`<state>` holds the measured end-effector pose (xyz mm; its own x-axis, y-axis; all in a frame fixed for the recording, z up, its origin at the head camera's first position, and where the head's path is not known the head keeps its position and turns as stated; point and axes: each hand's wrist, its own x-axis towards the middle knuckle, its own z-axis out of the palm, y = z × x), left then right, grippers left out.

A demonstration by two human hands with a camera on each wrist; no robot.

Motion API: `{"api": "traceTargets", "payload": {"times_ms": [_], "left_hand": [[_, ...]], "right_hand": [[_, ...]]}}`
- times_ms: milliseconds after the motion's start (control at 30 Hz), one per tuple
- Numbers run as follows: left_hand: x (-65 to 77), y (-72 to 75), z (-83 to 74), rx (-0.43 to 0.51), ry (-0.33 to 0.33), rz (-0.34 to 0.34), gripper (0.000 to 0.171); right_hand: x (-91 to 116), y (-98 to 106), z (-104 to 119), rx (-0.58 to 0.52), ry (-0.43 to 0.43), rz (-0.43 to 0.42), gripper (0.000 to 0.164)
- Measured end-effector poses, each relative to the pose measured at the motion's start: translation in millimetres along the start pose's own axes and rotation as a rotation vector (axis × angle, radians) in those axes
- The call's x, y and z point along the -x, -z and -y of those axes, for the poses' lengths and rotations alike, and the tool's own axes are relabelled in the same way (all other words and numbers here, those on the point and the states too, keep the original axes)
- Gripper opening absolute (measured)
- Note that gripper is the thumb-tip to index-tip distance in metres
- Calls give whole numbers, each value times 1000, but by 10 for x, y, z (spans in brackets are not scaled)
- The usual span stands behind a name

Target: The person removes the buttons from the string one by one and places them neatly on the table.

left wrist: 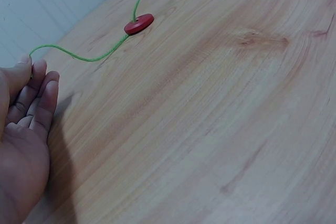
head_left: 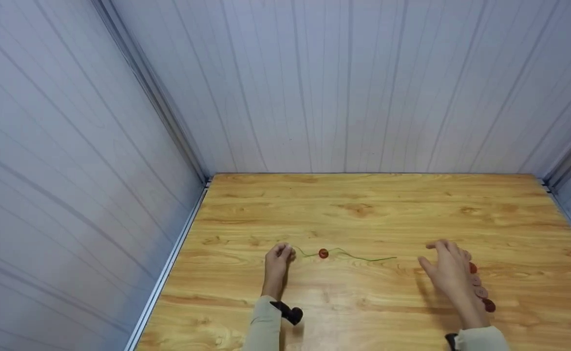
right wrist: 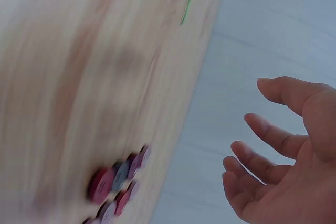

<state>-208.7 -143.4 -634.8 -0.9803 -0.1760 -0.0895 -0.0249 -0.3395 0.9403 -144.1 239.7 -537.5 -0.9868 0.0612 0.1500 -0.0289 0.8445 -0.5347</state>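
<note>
Between thumb and fingertips, my left hand (head_left: pixel 276 263) pinches one end of a thin green string (head_left: pixel 373 260). The string runs through a red button (head_left: pixel 323 253), which lies on the table to the right of that hand; the left wrist view shows the red button (left wrist: pixel 139 24) tilted, with string leaving both sides. My right hand (head_left: pixel 448 273) hovers with fingers spread and slightly bent, holding nothing. It is nearest to a group of buttons, among them a dark red button (head_left: pixel 489 305) and a pink button (head_left: pixel 481 292); the hand partly hides the group in the head view.
In the right wrist view the group shows several buttons in rows, including a large red button (right wrist: pixel 101 184) and a grey button (right wrist: pixel 119 176). The string's free end (right wrist: pixel 184 19) lies on the wooden table (head_left: pixel 363 209). Pale panel walls (head_left: pixel 314 87) enclose the back and sides.
</note>
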Motion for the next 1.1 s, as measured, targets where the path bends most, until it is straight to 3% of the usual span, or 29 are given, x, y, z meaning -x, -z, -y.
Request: {"api": "traceTargets", "payload": {"times_ms": [400,1100], "left_hand": [[0,-7,-25,-57,30,-9,13],[-11,1,-5,-7,9,-22,9]], "right_hand": [[-208,-352,458,-82,111,19,39],[-361,-1127,926,-167,203,147,37]]}}
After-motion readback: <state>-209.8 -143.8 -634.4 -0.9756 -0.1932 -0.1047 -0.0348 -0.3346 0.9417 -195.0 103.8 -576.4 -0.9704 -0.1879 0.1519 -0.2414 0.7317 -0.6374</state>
